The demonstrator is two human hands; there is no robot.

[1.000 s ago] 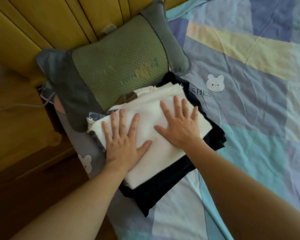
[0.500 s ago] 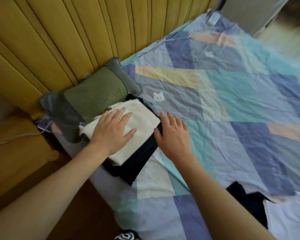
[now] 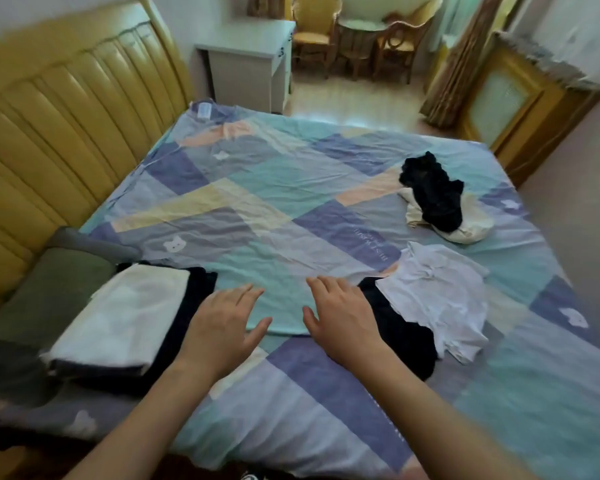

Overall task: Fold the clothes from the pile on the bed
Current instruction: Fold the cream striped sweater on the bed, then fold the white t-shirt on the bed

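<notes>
The view takes in far more of the room than a moment ago: the whole bed (image 3: 291, 188) with its patchwork sheet of blue, teal, yellow and peach now shows, where before only the corner by the pillow did. Both hands have come off the folded stack. The left hand (image 3: 222, 327), which half a second ago lay flat on the white cloth, now hovers just right of it over the sheet, its fingers (image 3: 246, 296) straight and loosely together, holding nothing. The right hand (image 3: 340, 317) has moved away to the right and hangs over the sheet, fingers relaxed and slightly spread, empty, at the edge of a black garment (image 3: 402, 334).

The folded stack (image 3: 129, 317) sits at the left of the bed against the green pillow (image 3: 56, 289): a white piece folded into a neat rectangle on top of a dark one whose edge shows along its right and near sides.

The unfolded clothes lie to the right. A crumpled white shirt (image 3: 437, 299) lies partly over the black garment, close to the right hand. Farther off, towards the bed's far right side, a black lacy piece (image 3: 433, 192) is heaped on a cream one (image 3: 468, 226), both rumpled.

Beyond the bed stand a white desk (image 3: 250, 46) and wooden chairs (image 3: 395, 36).
</notes>
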